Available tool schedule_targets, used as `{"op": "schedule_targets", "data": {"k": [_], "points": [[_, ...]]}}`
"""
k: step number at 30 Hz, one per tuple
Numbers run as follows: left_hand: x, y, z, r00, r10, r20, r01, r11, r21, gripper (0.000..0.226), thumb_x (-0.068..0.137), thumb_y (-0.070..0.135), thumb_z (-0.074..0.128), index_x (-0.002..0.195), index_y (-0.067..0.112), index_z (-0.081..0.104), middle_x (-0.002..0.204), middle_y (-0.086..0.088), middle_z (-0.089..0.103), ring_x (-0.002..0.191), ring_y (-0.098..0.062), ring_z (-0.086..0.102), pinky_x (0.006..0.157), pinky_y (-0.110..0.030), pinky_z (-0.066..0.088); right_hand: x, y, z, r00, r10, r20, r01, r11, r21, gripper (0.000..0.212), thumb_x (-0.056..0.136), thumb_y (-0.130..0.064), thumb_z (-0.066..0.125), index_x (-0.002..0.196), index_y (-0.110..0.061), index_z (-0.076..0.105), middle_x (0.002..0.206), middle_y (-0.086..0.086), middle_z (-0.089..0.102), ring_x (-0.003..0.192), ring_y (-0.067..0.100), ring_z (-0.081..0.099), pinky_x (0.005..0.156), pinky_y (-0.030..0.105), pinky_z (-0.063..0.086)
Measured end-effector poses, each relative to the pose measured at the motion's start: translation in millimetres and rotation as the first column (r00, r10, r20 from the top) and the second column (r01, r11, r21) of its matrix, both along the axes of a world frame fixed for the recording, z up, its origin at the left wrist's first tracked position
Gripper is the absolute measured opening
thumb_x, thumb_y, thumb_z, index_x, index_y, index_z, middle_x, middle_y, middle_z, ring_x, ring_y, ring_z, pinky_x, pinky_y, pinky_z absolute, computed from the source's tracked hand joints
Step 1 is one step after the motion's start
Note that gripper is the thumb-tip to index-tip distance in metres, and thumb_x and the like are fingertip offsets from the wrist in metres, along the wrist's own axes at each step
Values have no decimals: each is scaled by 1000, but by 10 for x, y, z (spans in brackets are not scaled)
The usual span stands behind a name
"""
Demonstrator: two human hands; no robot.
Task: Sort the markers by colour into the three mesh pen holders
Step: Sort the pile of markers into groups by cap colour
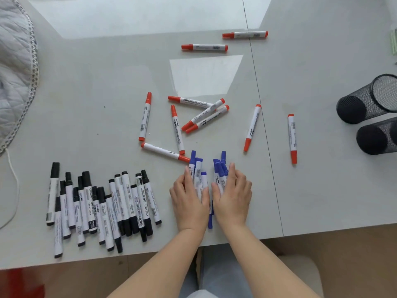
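Several blue-capped markers (198, 168) lie bunched near the table's front edge. My left hand (189, 198) and my right hand (233, 196) lie flat on either side of the bunch, fingers straight, pressing the markers together. Several black-capped markers (101, 203) lie side by side in a row to the left. Red-capped markers (199, 112) are scattered across the middle, two more (204, 47) further back. Two black mesh pen holders lie on their sides at the right edge, one (369, 100) behind the other (378, 136). A third holder is not in view.
A grey quilted cloth with a chain trim (15, 67) covers the table's left back corner, and a white cord (12, 190) runs down from it. The grey table (107, 82) has a seam (260, 104) running front to back. A green object (393, 41) sits at the far right.
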State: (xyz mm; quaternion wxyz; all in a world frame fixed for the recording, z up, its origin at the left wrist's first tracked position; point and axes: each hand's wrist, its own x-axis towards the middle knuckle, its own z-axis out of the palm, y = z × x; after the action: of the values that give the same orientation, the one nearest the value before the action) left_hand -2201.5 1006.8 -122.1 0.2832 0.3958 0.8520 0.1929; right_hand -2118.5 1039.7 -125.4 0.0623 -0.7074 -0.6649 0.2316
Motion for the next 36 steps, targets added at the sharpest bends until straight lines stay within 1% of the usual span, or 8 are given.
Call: {"op": "schedule_targets", "data": {"k": [5, 10, 14, 19, 23, 26, 30, 36], "points": [[-49, -67, -71, 969, -103, -226, 73, 988, -136, 72, 89, 52, 41, 148, 18, 17, 148, -7, 30, 130, -27, 32, 104, -42, 28, 14, 52, -66, 993, 44, 113, -41, 999, -30, 65, 92, -44, 39, 147, -17, 15, 147, 7, 30, 132, 26, 27, 108, 42, 24], [-87, -69, -149, 932, -269, -245, 227, 956, -188, 70, 84, 57, 1, 141, 23, -18, 158, 1, 1, 145, -17, -6, 113, -41, -10, 44, 30, -123, 988, 77, 134, -69, 996, -65, 64, 95, -45, 27, 148, -21, 0, 156, 3, 13, 143, 21, 9, 115, 38, 8], [-63, -42, -135, 938, -263, -225, 226, 958, -178, 67, 86, 55, 3, 140, 22, -19, 155, 5, -11, 137, -13, -19, 112, -44, -13, 34, -46, -108, 994, 73, 76, -68, 995, -68, 60, 91, -45, 15, 140, -28, -14, 157, -2, 3, 144, 15, -4, 114, 33, -3], [-24, -83, -121, 949, -275, -154, 250, 955, -162, 68, 95, 47, 20, 137, 25, -29, 146, 11, -30, 135, -10, -30, 110, -38, -24, 42, -26, -84, 999, 32, -36, -34, 998, -60, 58, 95, -41, 20, 145, -26, -4, 157, -5, 5, 143, 11, -4, 114, 29, 0], [-50, -86, -60, 974, -211, -77, 203, 974, -99, 66, 96, 42, 26, 137, 28, -24, 156, 5, -12, 137, -5, -24, 113, -31, -17, 75, 19, -38, 998, 6, -69, -11, 997, -72, 58, 97, -32, 35, 147, -19, 10, 156, -2, 14, 144, 14, 5, 114, 29, 4], [-137, -54, 32, 983, -181, -34, 180, 983, -31, 67, 96, 39, 35, 145, 24, -7, 156, -3, 9, 143, -12, 1, 117, -30, 0, 55, 48, 24, 997, -23, -68, 17, 996, -89, 59, 95, -33, 38, 147, -18, 14, 154, 0, 20, 143, 16, 11, 114, 29, 9], [-386, 39, 95, 942, -261, -209, 273, 962, 28, 58, 92, 35, 45, 144, 15, 27, 132, -7, 38, 119, -21, 37, 103, -34, 32, 9, 208, 131, 996, -32, -80, 30, 999, -23, 57, 93, -30, 46, 143, -16, 25, 149, 4, 31, 138, 20, 24, 112, 35, 22], [-968, 416, 101, 888, -283, -362, 260, 959, -113, 52, 81, 21, 60, 130, 25, 43, 128, -2, 38, 113, -21, 35, 97, -35, 34, -83, 654, 256, 993, 115, -32, -111, 987, 113, 47, 86, -17, 53, 131, -15, 42, 132, 4, 46, 123, 21, 39, 100, 35, 37]]}}
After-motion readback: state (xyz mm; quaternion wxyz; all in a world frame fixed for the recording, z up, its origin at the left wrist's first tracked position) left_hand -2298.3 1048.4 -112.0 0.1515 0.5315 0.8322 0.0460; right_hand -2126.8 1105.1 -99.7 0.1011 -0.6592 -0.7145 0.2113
